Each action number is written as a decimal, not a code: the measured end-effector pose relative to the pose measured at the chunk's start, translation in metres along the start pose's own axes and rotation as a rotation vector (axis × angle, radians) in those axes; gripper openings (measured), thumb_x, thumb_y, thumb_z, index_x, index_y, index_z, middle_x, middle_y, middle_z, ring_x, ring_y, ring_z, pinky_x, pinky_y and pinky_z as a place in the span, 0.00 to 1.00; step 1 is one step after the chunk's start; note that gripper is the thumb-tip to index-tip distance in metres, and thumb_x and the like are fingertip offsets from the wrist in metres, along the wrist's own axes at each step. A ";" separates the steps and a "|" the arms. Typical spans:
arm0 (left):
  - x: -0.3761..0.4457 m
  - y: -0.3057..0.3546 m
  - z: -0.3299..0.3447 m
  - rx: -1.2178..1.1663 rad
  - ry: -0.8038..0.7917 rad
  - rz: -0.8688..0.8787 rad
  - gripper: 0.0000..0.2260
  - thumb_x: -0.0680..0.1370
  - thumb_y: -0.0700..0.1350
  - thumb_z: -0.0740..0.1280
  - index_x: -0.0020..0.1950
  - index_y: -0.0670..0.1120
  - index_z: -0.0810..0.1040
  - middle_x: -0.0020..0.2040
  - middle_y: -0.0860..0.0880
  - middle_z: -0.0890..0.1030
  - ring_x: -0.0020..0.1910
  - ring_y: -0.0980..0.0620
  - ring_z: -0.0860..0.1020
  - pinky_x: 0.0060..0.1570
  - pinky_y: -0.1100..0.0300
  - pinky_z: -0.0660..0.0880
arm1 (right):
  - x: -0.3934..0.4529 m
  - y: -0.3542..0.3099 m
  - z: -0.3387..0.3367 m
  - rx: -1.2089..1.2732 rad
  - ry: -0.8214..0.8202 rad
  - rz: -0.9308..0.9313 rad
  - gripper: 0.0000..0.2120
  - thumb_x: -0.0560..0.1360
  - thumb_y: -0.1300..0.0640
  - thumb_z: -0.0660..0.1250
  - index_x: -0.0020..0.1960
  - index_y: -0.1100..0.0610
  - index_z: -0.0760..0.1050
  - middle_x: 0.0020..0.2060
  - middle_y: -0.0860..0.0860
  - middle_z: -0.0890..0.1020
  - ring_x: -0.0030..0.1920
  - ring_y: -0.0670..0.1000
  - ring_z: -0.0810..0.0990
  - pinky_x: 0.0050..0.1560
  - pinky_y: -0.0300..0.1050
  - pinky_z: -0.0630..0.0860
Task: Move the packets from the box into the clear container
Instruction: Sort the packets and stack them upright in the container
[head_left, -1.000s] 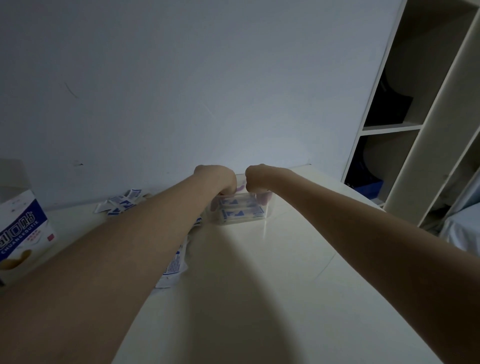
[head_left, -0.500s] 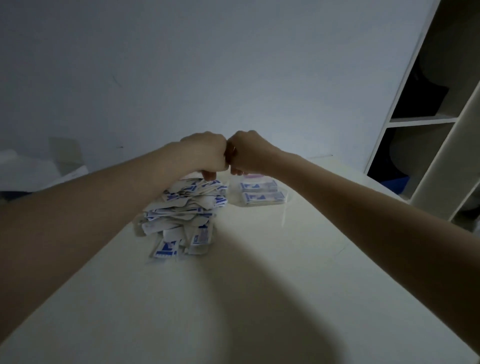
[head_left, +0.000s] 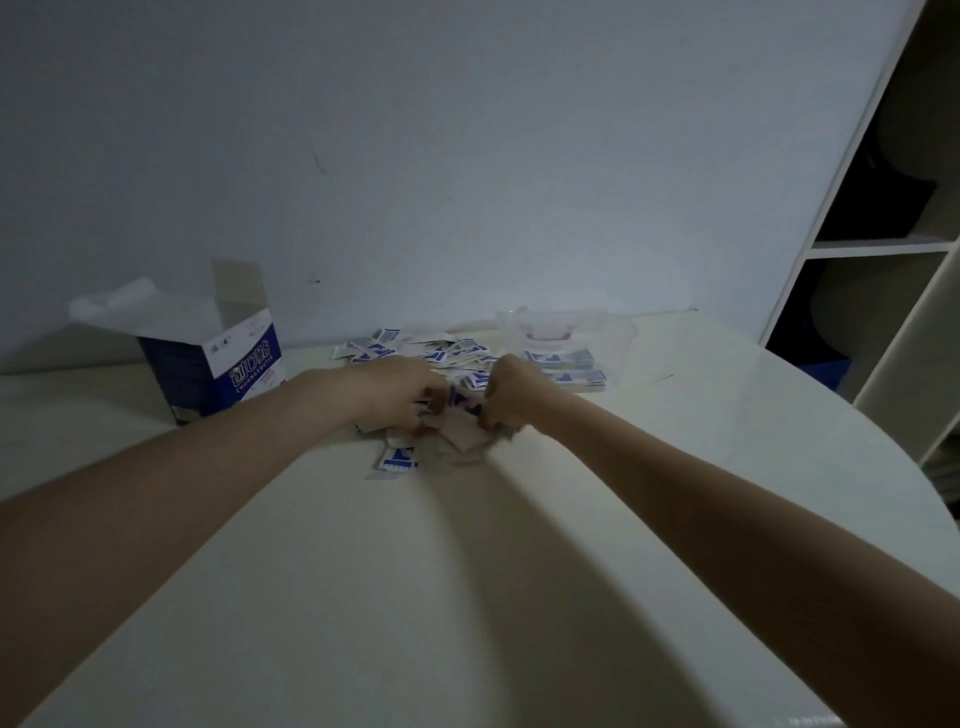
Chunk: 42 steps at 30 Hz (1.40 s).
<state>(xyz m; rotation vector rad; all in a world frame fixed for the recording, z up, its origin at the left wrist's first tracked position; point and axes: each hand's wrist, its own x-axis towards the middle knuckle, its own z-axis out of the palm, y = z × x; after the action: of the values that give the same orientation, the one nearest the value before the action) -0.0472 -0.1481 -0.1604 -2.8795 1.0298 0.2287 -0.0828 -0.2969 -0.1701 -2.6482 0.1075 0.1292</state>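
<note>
Gripping loose packets (head_left: 457, 358) heaped on the counter (head_left: 467, 597), left hand (head_left: 400, 397) and right hand (head_left: 506, 397) each curl around several; clear container (head_left: 566, 345) holds two stacks; one opened box (head_left: 213, 358) stands left.

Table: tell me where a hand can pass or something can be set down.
Bare table lies near the viewer between the forearms, and right of the clear container. Crowded: the packets between the box and container, where the left hand and right hand gather them.
</note>
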 end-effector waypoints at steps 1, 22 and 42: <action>-0.003 -0.002 0.002 -0.012 0.034 0.012 0.12 0.75 0.44 0.66 0.58 0.47 0.76 0.57 0.48 0.76 0.52 0.49 0.74 0.46 0.61 0.68 | -0.002 0.004 -0.004 0.041 -0.004 0.006 0.07 0.68 0.64 0.72 0.42 0.66 0.76 0.38 0.58 0.76 0.39 0.54 0.75 0.35 0.45 0.76; -0.016 0.010 -0.028 -1.481 0.463 -0.327 0.06 0.77 0.35 0.64 0.40 0.40 0.72 0.38 0.44 0.78 0.33 0.53 0.79 0.33 0.67 0.79 | -0.017 -0.013 -0.034 1.122 -0.142 -0.096 0.04 0.76 0.67 0.62 0.43 0.66 0.74 0.39 0.58 0.77 0.40 0.53 0.77 0.40 0.41 0.75; -0.012 0.018 -0.001 -0.263 0.287 0.037 0.07 0.75 0.43 0.67 0.49 0.46 0.83 0.46 0.49 0.84 0.44 0.54 0.79 0.46 0.62 0.71 | -0.012 0.019 -0.030 0.375 0.239 -0.055 0.10 0.74 0.63 0.65 0.55 0.62 0.76 0.50 0.57 0.81 0.44 0.51 0.76 0.34 0.37 0.71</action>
<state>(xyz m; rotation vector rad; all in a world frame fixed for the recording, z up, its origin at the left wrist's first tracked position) -0.0680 -0.1549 -0.1575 -3.2025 1.1785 -0.0550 -0.0947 -0.3272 -0.1514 -2.2786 0.1246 -0.2082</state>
